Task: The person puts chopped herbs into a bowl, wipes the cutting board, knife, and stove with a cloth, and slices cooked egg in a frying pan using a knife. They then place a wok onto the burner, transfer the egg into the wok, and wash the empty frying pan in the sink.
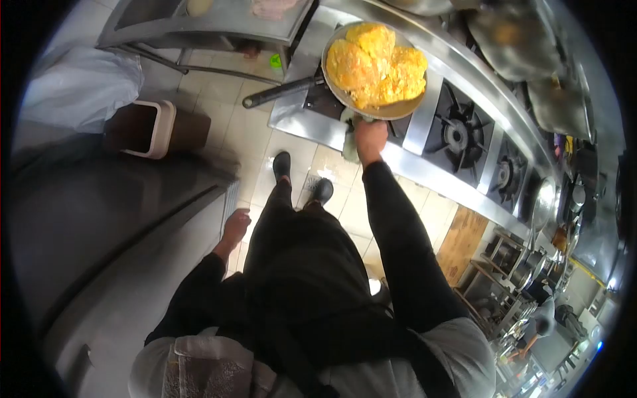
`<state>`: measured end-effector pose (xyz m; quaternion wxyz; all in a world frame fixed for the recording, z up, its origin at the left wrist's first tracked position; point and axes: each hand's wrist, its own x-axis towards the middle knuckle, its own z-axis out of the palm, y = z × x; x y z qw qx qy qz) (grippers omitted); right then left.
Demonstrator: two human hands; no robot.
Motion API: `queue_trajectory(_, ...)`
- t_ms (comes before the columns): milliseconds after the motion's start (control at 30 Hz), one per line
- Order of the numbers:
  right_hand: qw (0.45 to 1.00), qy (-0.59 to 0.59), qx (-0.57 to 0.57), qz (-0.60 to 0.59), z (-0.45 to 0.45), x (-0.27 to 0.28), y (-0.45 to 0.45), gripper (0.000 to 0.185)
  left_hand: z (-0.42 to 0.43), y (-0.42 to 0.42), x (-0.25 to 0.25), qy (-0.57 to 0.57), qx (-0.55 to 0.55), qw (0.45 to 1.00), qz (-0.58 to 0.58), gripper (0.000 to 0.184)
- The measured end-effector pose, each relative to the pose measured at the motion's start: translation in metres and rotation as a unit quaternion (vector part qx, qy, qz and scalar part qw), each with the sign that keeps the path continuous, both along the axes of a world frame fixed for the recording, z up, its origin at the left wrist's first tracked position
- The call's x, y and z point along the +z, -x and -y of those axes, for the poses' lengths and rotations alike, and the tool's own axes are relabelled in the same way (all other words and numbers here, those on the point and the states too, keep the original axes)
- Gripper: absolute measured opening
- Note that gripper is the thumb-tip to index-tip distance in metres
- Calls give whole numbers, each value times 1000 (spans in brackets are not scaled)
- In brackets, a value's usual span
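My right hand (371,140) is closed at the near edge of the frying pan, gripping a greenish-grey cloth (350,147) that hangs over the front of the stove. Large golden-yellow coated pieces of food (378,65) fill the frying pan (398,113), which sits on the left part of the stove. Its black handle (282,91) points left, past the stove edge, with no hand on it. My left hand (235,229) hangs low by my side, empty, its fingers loosely curled, near the corner of a steel counter.
More gas burners (458,134) run along the stove (415,166) to the right. Blurred metal pans (517,40) stand behind it. A brown bin (162,129) is at left, near a steel table (232,40). Tiled floor (255,142) lies between stove and counter (133,232).
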<state>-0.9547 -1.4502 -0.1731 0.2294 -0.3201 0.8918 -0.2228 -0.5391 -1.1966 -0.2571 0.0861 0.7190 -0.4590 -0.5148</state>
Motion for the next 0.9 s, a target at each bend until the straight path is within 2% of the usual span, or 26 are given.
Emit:
queue_trajectory(67, 1000, -9, -6, 8, -15, -5, 4, 57, -3, -6, -18, 22, 1, 1000, -18, 27)
queue_trajectory(100, 999, -5, 28, -21, -26, -3, 7, 54, 4, -7, -17, 29, 0, 999, -19, 27)
queue_trajectory(167, 992, -11, 99, -82, -57, -7, 18, 48, 1, -7, -4, 75, -71, 994, -43, 28)
queue_trajectory(200, 993, -20, 81, -78, -69, -20, 55, 45, 2, -5, 2, 76, -69, 994, -46, 28)
queue_trajectory(233, 995, -32, 62, -73, -82, -29, 92, 42, -1, -5, 10, 63, -10, 995, -71, 31)
queue_trajectory(267, 993, -60, 62, -82, -85, -14, 102, 41, -6, -6, 16, 50, 46, 993, -94, 35)
queue_trajectory(300, 990, -84, 62, -92, -82, 4, 106, 40, -15, -12, 11, 50, 46, 993, -95, 35)
queue_trajectory(367, 982, -80, 129, -113, -81, -21, 79, 46, -35, -23, -6, 41, 47, 995, -81, 39)
queue_trajectory(400, 970, -35, 212, -115, -81, -22, 53, 51, -37, -18, -1, -41, 70, 996, -27, 44)
queue_trajectory(433, 960, -8, 265, -95, -70, -2, 27, 56, -40, -15, 1, -43, 70, 996, -26, 44)
queue_trajectory(500, 984, 39, 132, -116, -49, -11, 13, 57, -41, -14, 5, -62, 23, 998, 5, 46)
queue_trajectory(567, 977, 92, 126, -146, -53, -30, -12, 56, -33, -13, 15, -51, 5, 998, 19, 47)
queue_trajectory(600, 985, 61, 130, -99, -58, -10, -37, 53, -28, -11, 17, -47, 23, 999, 15, 47)
queue_trajectory(633, 971, 39, 219, -90, -61, -22, -43, 53, -24, -7, 16, -42, 44, 998, 9, 47)
queue_trajectory(700, 942, 49, 307, -126, -48, -11, -57, 56, -31, -13, -4, -53, 46, 998, 4, 48)
queue_trajectory(767, 934, 52, 334, -117, -47, -8, -34, 55, -24, -22, -18, -70, -15, 997, 18, 47)
queue_trajectory(833, 923, 61, 364, -107, -76, -13, 21, 56, -18, -33, -17, -55, -6, 998, 7, 47)
queue_trajectory(867, 940, 46, 321, -103, -94, -26, 61, 57, -16, -32, -17, -38, 19, 999, -8, 48)
queue_trajectory(900, 966, 54, 240, -81, -110, -4, 90, 53, -15, -30, -12, -35, 21, 999, -11, 48)
